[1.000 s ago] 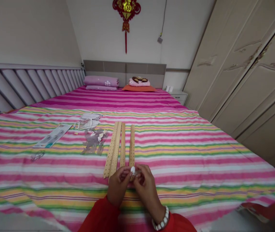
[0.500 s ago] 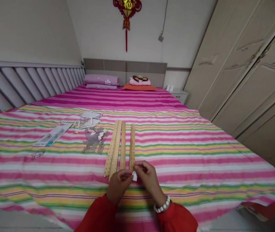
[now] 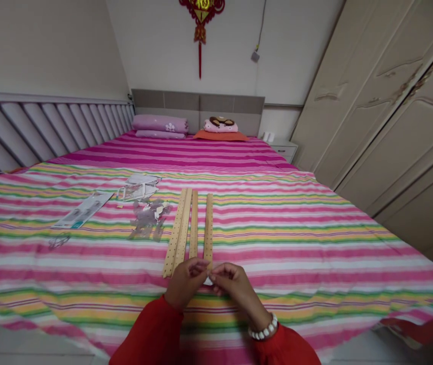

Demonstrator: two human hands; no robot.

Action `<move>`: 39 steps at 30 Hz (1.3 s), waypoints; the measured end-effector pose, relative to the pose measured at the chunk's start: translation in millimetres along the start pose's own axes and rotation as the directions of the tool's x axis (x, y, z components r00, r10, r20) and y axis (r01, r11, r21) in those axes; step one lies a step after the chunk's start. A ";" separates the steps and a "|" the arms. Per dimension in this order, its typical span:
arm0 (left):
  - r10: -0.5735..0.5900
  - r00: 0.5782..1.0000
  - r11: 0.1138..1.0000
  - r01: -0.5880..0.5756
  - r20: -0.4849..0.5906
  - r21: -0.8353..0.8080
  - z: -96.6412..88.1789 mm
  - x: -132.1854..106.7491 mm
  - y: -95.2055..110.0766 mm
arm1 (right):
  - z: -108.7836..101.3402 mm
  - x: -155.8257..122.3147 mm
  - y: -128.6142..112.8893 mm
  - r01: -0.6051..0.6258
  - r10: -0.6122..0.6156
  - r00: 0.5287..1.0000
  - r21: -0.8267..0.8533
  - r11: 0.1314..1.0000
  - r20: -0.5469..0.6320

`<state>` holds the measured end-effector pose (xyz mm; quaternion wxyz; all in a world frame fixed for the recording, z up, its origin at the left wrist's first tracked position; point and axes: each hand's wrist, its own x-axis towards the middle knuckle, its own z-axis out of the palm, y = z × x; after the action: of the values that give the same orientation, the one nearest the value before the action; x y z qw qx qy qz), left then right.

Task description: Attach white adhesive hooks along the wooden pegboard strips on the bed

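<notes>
Both hands meet low in the middle of the view, over the striped bedspread. Between their fingertips is a small white piece (image 3: pixel 208 281), mostly covered, so its kind is unclear. My left hand (image 3: pixel 186 280) is closed in a pinch at its left side. My right hand (image 3: pixel 232 282), with a white bead bracelet (image 3: pixel 264 329) at the wrist, pinches it from the right. Just beyond the fingers lie several wooden strips with rows of holes; one strip (image 3: pixel 208 223) lies apart on the right, and another strip (image 3: pixel 193 223) is left of it. The hands hide the near ends of some strips.
Left of the strips are clear plastic bags (image 3: pixel 148 220) with small pale bits, and a crumpled clear and white package (image 3: pixel 138 187). Farther left lie a flat blister card (image 3: pixel 84 210) and a small wire-like bundle (image 3: pixel 59 240). A bed rail (image 3: pixel 60 103) runs along the left.
My right hand has come down and its fingers have closed in beside the left. My left hand has risen slightly, and less of the white piece shows.
</notes>
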<state>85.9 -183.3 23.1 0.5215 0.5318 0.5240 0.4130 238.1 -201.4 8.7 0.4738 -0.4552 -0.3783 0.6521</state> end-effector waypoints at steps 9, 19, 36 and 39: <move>0.032 0.995 0.998 -0.037 -0.098 -0.056 -0.5 -4.0 -3.1 | 13.6 -6.4 7.9 -0.085 0.157 0.980 0.450 0.889 -0.125; -0.037 0.993 0.996 0.028 -0.113 -0.080 4.7 7.2 -12.1 | 19.2 8.9 12.3 0.005 0.066 0.963 0.263 0.965 -0.261; 0.078 0.992 0.956 -0.045 -0.104 0.291 5.1 14.7 -7.6 | 10.7 28.1 23.3 0.029 -0.012 0.949 0.050 0.998 -0.315; 0.133 0.986 0.925 -0.089 -0.095 0.370 5.5 16.1 -13.3 | 10.0 29.3 25.0 0.036 -0.018 0.946 0.049 0.998 -0.322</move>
<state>91.4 -169.3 7.7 0.3574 0.6227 0.5905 0.3686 217.7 -180.4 -18.3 0.5501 -0.5373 -0.2844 0.5725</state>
